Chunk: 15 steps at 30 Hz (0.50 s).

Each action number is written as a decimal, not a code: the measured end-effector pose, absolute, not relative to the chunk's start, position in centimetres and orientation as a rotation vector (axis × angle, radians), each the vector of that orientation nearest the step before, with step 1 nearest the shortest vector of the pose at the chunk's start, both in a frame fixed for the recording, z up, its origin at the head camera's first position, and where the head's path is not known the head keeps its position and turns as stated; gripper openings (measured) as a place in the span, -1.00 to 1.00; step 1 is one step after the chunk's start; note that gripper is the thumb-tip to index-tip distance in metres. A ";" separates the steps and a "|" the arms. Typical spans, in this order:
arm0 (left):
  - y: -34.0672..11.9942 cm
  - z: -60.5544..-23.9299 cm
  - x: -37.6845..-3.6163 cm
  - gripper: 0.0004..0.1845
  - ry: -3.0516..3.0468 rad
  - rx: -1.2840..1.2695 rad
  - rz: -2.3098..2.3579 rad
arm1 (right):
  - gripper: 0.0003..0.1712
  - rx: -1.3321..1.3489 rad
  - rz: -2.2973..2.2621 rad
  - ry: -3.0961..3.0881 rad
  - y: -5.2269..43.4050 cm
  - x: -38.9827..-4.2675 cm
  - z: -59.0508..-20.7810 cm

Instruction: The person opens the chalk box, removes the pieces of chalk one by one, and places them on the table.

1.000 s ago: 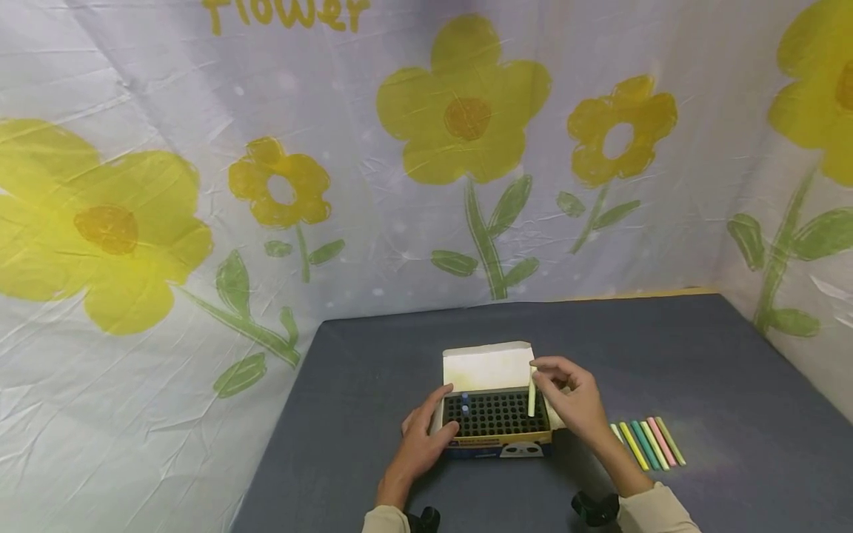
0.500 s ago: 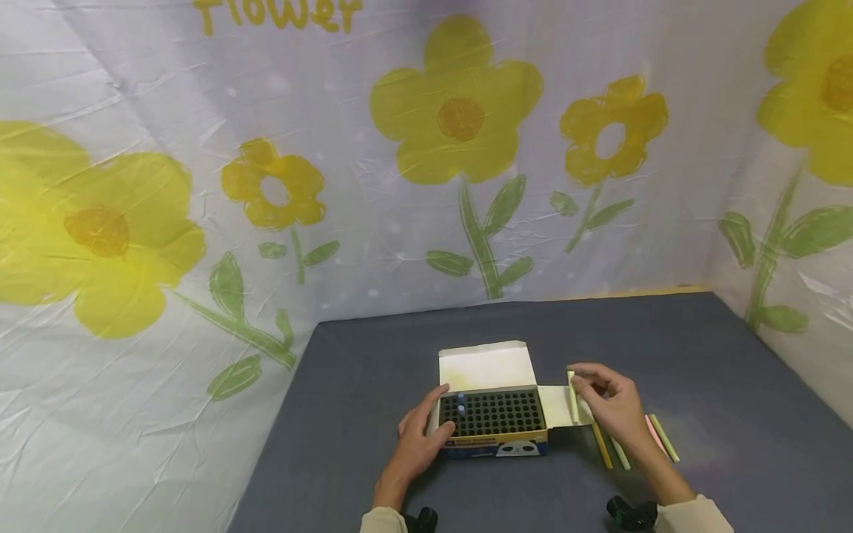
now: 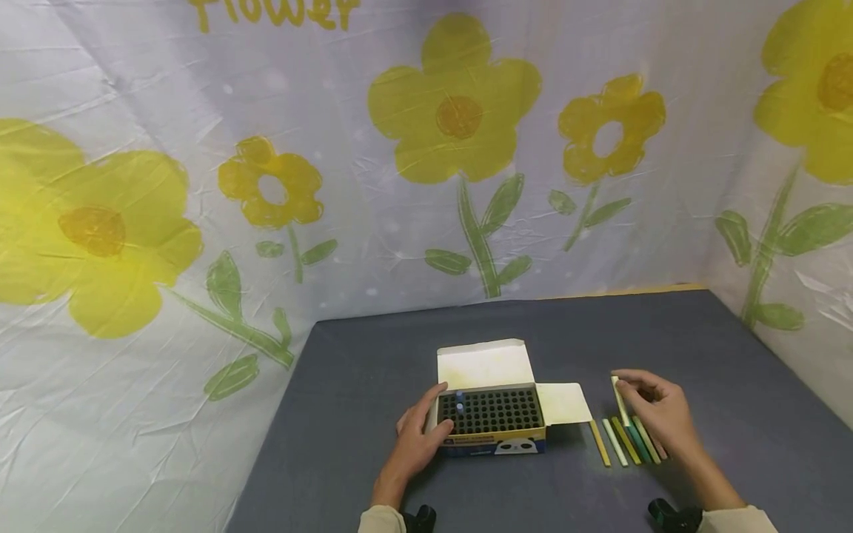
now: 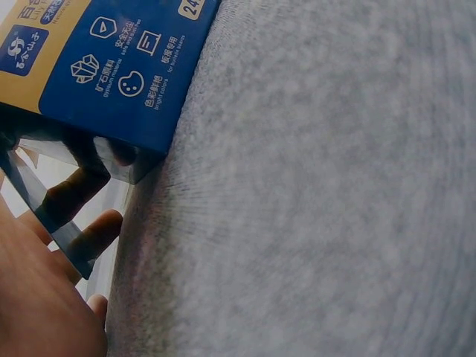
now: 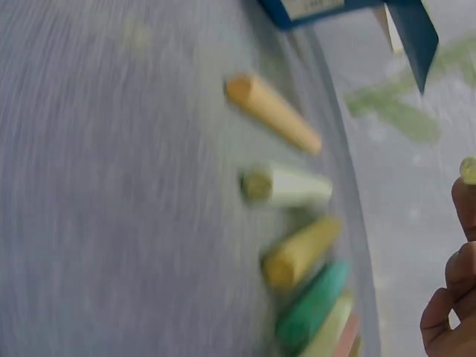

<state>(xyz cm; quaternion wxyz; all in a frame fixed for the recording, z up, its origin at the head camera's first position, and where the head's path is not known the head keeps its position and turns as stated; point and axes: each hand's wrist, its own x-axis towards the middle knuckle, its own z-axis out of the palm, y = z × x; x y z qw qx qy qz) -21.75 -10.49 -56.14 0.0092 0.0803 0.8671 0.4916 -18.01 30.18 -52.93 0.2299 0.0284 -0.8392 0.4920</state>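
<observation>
My left hand grips the left end of an open chalk box, thumb at the front corner and index finger at the back. Its blue printed side shows in the left wrist view. Two blue chalks stand in the black holder inside; many holes around them hold nothing. Off to the right, my right hand pinches a pale yellow chalk stick by its upper end, tilted above a row of chalks. In the right wrist view only the tip of that stick shows.
On the dark tabletop lie an orange-yellow chalk, a whitish chalk, a yellow chalk and several others, partly behind the right hand. The box's lid is up at the back, its side flap spread right.
My right hand has carried the pale yellow chalk rightward from above the holder, past the side flap, to over the row of chalks. The left hand keeps its hold on the box.
</observation>
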 end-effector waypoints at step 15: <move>-10.5 -56.1 -21.7 -0.34 2.713 0.226 1.531 | -0.69 -0.086 1.074 -2.664 35.7 -16.8 -54.4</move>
